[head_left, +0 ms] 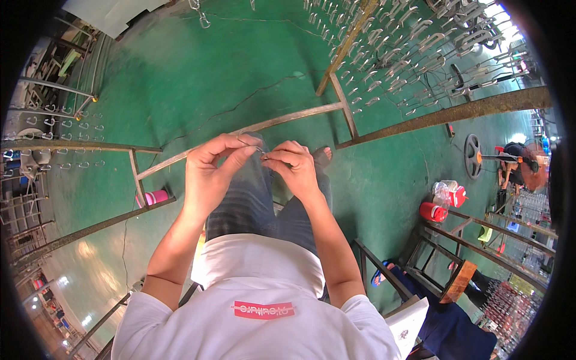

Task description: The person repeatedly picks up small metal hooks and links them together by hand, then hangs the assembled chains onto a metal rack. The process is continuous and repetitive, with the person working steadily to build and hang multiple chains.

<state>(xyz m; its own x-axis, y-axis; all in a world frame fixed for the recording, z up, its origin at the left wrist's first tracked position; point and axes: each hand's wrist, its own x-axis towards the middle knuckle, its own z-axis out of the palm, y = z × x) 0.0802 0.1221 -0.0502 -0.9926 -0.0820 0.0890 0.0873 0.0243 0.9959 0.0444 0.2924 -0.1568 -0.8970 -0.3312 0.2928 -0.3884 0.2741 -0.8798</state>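
Observation:
My left hand (pixel 217 165) is raised above my lap, with thumb and forefinger pinched together. They grip one end of a small, thin metal piece (pixel 259 149). Close beside it, the fingers of my right hand (pixel 294 168) are also closed, pinching the other end. The piece is too small for its kind to be made out, and the fingertips partly cover it. A bit of thin wire (pixel 241 139) shows at my left forefinger.
Metal links hang in rows on a rack (pixel 432 114) at the far right; hooks (pixel 84 127) hang at the left. A low bar (pixel 282 119) crosses beyond my knees. A pink cylinder (pixel 156 197) lies left, a red jug (pixel 433 212) right. Another person (pixel 450 327) sits at lower right.

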